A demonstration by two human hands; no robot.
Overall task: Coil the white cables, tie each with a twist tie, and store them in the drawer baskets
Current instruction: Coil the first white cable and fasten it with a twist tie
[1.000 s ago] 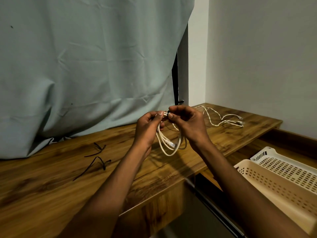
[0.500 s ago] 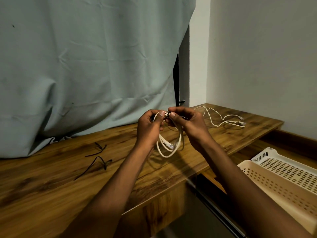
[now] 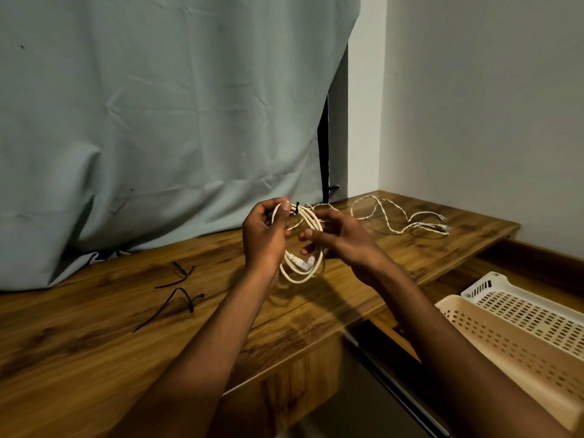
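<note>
Coiled white cable point(image 3: 305, 245) in left hand point(image 3: 265, 235) — black twist tie point(image 3: 297, 208) on top, right hand point(image 3: 341, 237) beside.

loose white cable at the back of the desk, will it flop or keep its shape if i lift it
Likely floppy: the loose white cable lies in slack wavy curves on the desk. Probably light, being thin. Its trailing ends may snag or dangle.

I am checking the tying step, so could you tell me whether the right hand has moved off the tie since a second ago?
Yes. The right hand has dropped away from the black twist tie, lower and rightward against the curtain edge.
</note>
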